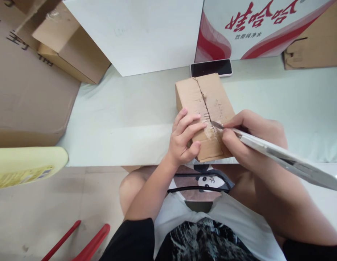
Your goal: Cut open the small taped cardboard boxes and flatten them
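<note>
A small brown cardboard box sits on the pale green cloth-covered table in front of me. A dark, ragged line runs down its top, with scuffs and a whitish patch near the lower end. My left hand grips the box from its left side, fingers over the top and thumb at the near edge. In my right hand is a white utility knife, held like a pen. Its blade tip touches the top of the box at the dark line, just right of my left fingertips.
Behind the box lies a phone, close to a large white carton with red print on one side. Brown cartons crowd the left, near a yellow object. Flattened cardboard is at the far right. Red legs show on the floor.
</note>
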The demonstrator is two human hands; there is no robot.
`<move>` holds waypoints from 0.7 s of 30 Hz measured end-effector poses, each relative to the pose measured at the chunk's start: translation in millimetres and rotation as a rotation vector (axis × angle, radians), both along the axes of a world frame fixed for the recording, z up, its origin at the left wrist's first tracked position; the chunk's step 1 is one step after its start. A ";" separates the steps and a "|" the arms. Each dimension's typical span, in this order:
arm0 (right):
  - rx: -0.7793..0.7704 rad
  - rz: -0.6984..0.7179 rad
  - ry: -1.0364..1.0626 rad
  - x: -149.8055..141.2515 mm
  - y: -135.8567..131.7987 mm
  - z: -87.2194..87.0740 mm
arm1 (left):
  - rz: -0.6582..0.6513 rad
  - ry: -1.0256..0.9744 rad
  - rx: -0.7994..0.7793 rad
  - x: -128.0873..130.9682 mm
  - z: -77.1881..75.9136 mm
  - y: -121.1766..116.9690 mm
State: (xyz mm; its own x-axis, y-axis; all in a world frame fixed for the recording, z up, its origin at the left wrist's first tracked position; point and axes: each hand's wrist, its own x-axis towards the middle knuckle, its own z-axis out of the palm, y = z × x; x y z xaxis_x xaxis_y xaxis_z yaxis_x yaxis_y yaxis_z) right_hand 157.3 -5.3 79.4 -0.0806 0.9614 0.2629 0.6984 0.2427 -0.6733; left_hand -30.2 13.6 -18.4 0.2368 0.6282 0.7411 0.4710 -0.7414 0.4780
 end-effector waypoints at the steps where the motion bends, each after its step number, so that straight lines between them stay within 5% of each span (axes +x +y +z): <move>1: -0.003 0.011 -0.009 0.0 1.3 -0.2 | 0.001 0.003 -0.003 -0.2 -0.2 0.1; 16: -0.045 -0.009 0.056 -2.0 -8.8 10.7 | -0.017 -0.033 0.007 1.2 -0.1 1.0; 21: -0.010 0.088 0.044 -0.2 -1.2 3.0 | -0.029 -0.052 0.011 1.1 0.3 1.0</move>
